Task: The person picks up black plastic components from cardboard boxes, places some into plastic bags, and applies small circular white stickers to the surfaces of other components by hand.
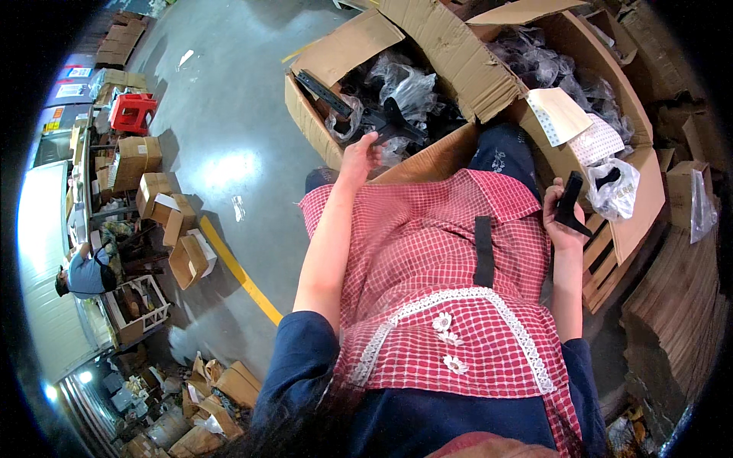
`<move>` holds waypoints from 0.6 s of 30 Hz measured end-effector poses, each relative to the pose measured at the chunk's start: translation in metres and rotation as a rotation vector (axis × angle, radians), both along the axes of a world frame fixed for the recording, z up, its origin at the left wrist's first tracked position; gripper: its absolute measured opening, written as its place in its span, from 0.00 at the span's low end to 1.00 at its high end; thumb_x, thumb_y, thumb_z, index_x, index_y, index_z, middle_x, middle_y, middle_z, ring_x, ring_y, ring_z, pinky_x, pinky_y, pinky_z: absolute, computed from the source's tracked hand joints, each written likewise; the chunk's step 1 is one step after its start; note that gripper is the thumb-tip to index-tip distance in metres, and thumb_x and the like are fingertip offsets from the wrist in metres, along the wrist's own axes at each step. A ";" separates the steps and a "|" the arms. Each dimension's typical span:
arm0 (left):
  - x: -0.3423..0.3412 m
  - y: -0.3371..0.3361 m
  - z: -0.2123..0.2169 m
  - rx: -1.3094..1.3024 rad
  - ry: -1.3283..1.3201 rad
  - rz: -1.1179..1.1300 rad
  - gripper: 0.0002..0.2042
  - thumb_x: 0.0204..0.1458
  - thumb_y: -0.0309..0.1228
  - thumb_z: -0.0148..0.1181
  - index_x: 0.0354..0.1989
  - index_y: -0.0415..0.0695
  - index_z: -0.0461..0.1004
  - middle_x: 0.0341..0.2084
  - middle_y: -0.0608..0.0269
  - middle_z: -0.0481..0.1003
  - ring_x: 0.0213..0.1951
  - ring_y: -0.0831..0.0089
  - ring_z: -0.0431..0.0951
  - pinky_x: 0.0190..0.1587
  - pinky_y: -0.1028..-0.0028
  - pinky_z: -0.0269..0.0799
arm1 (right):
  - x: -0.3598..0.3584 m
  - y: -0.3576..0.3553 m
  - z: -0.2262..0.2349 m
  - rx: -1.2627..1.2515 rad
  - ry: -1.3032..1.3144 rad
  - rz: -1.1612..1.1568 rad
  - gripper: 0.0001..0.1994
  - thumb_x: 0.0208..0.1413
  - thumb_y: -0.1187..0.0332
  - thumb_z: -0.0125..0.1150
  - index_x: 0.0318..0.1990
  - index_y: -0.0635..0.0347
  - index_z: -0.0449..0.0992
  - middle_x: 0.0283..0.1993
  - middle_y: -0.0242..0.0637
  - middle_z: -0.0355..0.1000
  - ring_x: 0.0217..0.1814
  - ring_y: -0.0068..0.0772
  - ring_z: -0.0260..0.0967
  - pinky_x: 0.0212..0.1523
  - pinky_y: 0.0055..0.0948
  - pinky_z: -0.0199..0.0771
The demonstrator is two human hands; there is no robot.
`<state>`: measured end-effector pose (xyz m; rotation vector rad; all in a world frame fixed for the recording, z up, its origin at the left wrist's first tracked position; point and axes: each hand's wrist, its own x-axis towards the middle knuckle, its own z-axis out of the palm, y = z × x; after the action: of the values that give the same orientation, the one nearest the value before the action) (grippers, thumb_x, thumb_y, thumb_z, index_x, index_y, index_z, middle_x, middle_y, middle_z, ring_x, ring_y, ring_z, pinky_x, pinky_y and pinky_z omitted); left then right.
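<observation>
My left hand (359, 160) is at the near edge of an open cardboard box (311, 126), with its fingers curled. Its fingertips meet a black branched part (393, 120) that lies over the box's contents; the exact grip is partly hidden. Inside are clear plastic bags (408, 85) and a long black slotted bar (324, 91), which leans along the left side. Off to the right, my right hand (563, 229) is closed around a black part with a straight stem and flared end (569, 204), held upright beside a second box.
The second cardboard box (645, 114), full of bagged dark pieces, carries paper sheets (559, 116) and a white plastic bag (613, 189) on its near side. Flattened cardboard (672, 298) is stacked at right. At far left are a red stool (131, 112) and another person (85, 275).
</observation>
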<state>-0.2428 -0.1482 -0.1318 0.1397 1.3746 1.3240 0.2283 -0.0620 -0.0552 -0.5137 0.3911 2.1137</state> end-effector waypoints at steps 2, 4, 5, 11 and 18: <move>0.003 0.002 0.004 0.013 0.031 -0.019 0.14 0.61 0.38 0.61 0.35 0.36 0.77 0.22 0.69 0.72 0.22 0.79 0.68 0.25 0.75 0.66 | -0.008 -0.004 -0.003 0.062 -0.085 0.028 0.12 0.66 0.76 0.45 0.51 0.74 0.70 0.39 0.47 0.72 0.43 0.42 0.74 0.53 0.40 0.82; 0.006 0.003 0.007 0.034 0.117 -0.039 0.14 0.62 0.37 0.59 0.34 0.35 0.77 0.20 0.69 0.71 0.20 0.79 0.66 0.23 0.75 0.62 | -0.011 -0.007 -0.006 0.067 -0.142 0.056 0.12 0.66 0.76 0.46 0.52 0.73 0.70 0.39 0.46 0.72 0.43 0.41 0.74 0.54 0.40 0.82; 0.004 0.003 0.007 0.054 0.095 -0.057 0.15 0.63 0.38 0.58 0.33 0.37 0.77 0.17 0.72 0.69 0.16 0.82 0.62 0.18 0.79 0.57 | -0.011 -0.008 -0.008 0.069 -0.170 0.072 0.12 0.65 0.75 0.47 0.52 0.73 0.69 0.39 0.46 0.72 0.43 0.41 0.74 0.54 0.40 0.82; -0.005 0.001 0.015 0.330 -0.595 -0.106 0.12 0.63 0.32 0.54 0.28 0.39 0.68 0.16 0.74 0.58 0.18 0.82 0.57 0.18 0.82 0.54 | -0.013 -0.016 -0.016 0.139 -0.249 0.132 0.11 0.64 0.74 0.49 0.50 0.69 0.71 0.38 0.42 0.73 0.42 0.41 0.74 0.49 0.39 0.81; 0.031 -0.006 0.056 0.781 -1.093 -0.275 0.13 0.56 0.23 0.52 0.19 0.44 0.62 0.15 0.73 0.57 0.18 0.83 0.57 0.17 0.84 0.55 | -0.020 -0.019 -0.017 0.169 -0.411 0.147 0.10 0.67 0.69 0.50 0.39 0.67 0.74 0.37 0.41 0.73 0.41 0.40 0.74 0.48 0.38 0.79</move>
<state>-0.2116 -0.1545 -0.0760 0.0924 -0.1026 1.3041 0.2085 -0.0808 -0.0725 -0.8748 -0.0608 2.0885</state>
